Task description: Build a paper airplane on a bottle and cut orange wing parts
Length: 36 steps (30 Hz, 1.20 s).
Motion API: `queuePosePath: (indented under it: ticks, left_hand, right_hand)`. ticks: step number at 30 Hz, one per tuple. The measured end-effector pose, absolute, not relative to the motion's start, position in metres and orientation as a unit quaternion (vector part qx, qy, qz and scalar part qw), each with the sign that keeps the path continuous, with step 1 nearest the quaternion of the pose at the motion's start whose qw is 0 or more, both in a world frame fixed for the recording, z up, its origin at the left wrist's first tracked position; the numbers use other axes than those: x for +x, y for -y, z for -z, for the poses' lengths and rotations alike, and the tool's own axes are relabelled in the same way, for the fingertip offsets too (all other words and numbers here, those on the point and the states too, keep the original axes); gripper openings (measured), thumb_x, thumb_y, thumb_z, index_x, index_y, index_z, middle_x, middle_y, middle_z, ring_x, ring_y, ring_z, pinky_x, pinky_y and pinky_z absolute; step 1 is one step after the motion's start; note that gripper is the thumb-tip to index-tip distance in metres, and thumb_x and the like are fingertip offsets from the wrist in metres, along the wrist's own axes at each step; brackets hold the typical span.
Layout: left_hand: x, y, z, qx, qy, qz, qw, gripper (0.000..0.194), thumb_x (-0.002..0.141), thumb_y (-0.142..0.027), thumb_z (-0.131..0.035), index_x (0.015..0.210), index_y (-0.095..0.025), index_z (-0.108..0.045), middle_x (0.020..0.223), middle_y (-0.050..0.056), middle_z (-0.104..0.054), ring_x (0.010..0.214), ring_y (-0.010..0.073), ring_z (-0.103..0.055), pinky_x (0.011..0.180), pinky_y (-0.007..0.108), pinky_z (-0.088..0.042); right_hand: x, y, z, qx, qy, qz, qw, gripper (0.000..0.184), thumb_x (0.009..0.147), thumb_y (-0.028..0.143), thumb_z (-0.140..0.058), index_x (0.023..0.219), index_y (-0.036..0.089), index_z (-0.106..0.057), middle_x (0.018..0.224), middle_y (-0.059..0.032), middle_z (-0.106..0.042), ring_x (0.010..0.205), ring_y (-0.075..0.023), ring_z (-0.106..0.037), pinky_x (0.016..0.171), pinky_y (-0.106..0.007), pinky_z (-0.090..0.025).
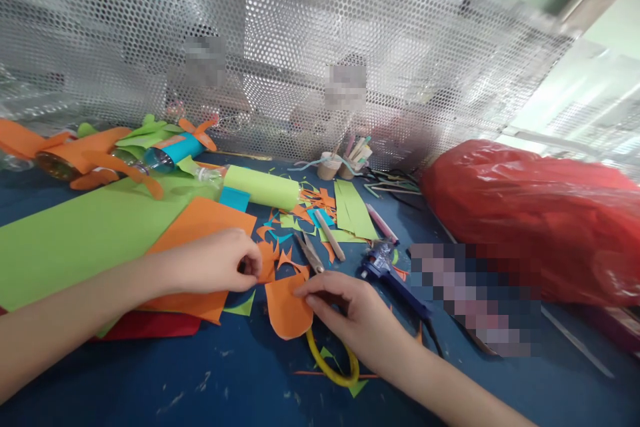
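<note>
My right hand point(357, 310) pinches the upper edge of a small orange paper piece point(290, 310) with a rounded lower end. Beneath that hand lie scissors with a yellow handle point(334, 379), their blades point(311, 255) pointing away from me. My left hand point(223, 261) is closed above an orange sheet point(200, 230), fingers curled in toward the thumb. Its fingertips are beside orange paper scraps point(268, 261); whether they grip one I cannot tell. A blue glue gun point(400, 287) lies right of my right hand.
A bottle wrapped in green paper point(261, 188) lies behind the scraps, with several decorated bottles point(175, 150) farther left. A large green sheet point(90, 233) spreads at left. Small cups of sticks point(329, 165) stand by the perforated metal screen point(300, 33). A red plastic bag point(530, 213) bulges at right.
</note>
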<state>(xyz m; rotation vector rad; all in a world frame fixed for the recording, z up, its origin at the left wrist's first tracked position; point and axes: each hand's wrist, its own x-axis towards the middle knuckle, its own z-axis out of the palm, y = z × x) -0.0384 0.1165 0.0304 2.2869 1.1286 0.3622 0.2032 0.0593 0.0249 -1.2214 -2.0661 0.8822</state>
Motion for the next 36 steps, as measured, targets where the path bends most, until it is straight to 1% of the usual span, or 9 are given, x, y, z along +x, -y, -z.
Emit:
queuePosePath:
  ticks: [5, 8, 12, 18, 22, 29, 34, 36]
  left_hand:
    - [-0.040, -0.112, -0.041, 0.837, -0.418, -0.079, 0.345, 0.014, 0.068, -0.020, -0.063, 0.069, -0.026, -0.076, 0.074, 0.003, -0.072, 0.068, 0.0224, -0.066, 0.058, 0.027, -0.046]
    - [-0.042, -0.117, -0.043, 0.828, -0.415, -0.065, 0.373, 0.017, 0.069, -0.018, -0.060, 0.073, -0.026, -0.075, 0.070, 0.001, -0.072, 0.064, 0.0210, -0.065, 0.056, 0.026, -0.045]
    - [-0.044, -0.124, -0.042, 0.817, -0.414, -0.064, 0.396, 0.016, 0.072, -0.019, -0.060, 0.077, -0.026, -0.074, 0.069, -0.001, -0.073, 0.061, 0.0190, -0.065, 0.053, 0.024, -0.043]
    - [-0.044, -0.124, -0.041, 0.811, -0.425, -0.056, 0.397, 0.010, 0.075, -0.026, -0.063, 0.074, -0.025, -0.074, 0.066, -0.001, -0.072, 0.060, 0.0180, -0.063, 0.052, 0.024, -0.041]
    - [-0.043, -0.124, -0.042, 0.807, -0.426, -0.039, 0.407, 0.012, 0.075, -0.032, -0.066, 0.078, -0.023, -0.074, 0.070, 0.001, -0.073, 0.064, 0.0184, -0.064, 0.055, 0.024, -0.044]
    - [-0.042, -0.124, -0.041, 0.810, -0.425, -0.029, 0.402, 0.012, 0.075, -0.031, -0.066, 0.077, -0.020, -0.071, 0.071, 0.001, -0.069, 0.065, 0.0171, -0.062, 0.057, 0.024, -0.043]
    - [-0.039, -0.121, -0.038, 0.817, -0.429, -0.042, 0.382, 0.007, 0.071, -0.026, -0.066, 0.074, -0.020, -0.068, 0.068, -0.001, -0.064, 0.063, 0.0163, -0.058, 0.056, 0.024, -0.041]
    - [-0.038, -0.121, -0.038, 0.818, -0.431, -0.047, 0.378, 0.006, 0.070, -0.024, -0.065, 0.073, -0.020, -0.068, 0.068, -0.001, -0.063, 0.063, 0.0161, -0.058, 0.056, 0.024, -0.040]
  right_hand:
    - [0.197, -0.054, -0.027, -0.448, 0.791, -0.326, 0.261, 0.023, 0.085, 0.009, -0.056, 0.093, 0.020, -0.074, 0.092, -0.0024, -0.076, 0.083, -0.0165, -0.070, 0.077, -0.027, -0.054]
    - [0.192, -0.052, -0.027, -0.449, 0.802, -0.310, 0.244, 0.023, 0.084, 0.007, -0.057, 0.092, 0.019, -0.074, 0.091, -0.0031, -0.076, 0.085, -0.0172, -0.070, 0.079, -0.027, -0.053]
    - [0.188, -0.053, -0.024, -0.457, 0.799, -0.316, 0.231, 0.023, 0.086, 0.008, -0.057, 0.094, 0.020, -0.074, 0.093, -0.0024, -0.077, 0.086, -0.0171, -0.070, 0.076, -0.027, -0.053]
    - [0.184, -0.055, -0.023, -0.465, 0.795, -0.323, 0.217, 0.023, 0.086, 0.008, -0.057, 0.096, 0.019, -0.074, 0.096, -0.0025, -0.076, 0.086, -0.0172, -0.070, 0.077, -0.027, -0.055]
    - [0.183, -0.056, -0.022, -0.459, 0.801, -0.324, 0.208, 0.024, 0.086, 0.007, -0.059, 0.098, 0.019, -0.075, 0.097, -0.0028, -0.076, 0.086, -0.0181, -0.070, 0.077, -0.028, -0.055]
    - [0.182, -0.057, -0.021, -0.455, 0.808, -0.312, 0.205, 0.023, 0.085, 0.007, -0.061, 0.096, 0.019, -0.076, 0.094, -0.0029, -0.076, 0.084, -0.0186, -0.070, 0.077, -0.029, -0.055]
    - [0.181, -0.058, -0.020, -0.458, 0.810, -0.307, 0.197, 0.022, 0.086, 0.007, -0.061, 0.095, 0.020, -0.075, 0.094, -0.0020, -0.076, 0.083, -0.0179, -0.069, 0.075, -0.028, -0.054]
    - [0.181, -0.057, -0.020, -0.460, 0.816, -0.294, 0.191, 0.022, 0.086, 0.008, -0.060, 0.097, 0.020, -0.075, 0.092, -0.0024, -0.075, 0.078, -0.0172, -0.068, 0.071, -0.027, -0.054]
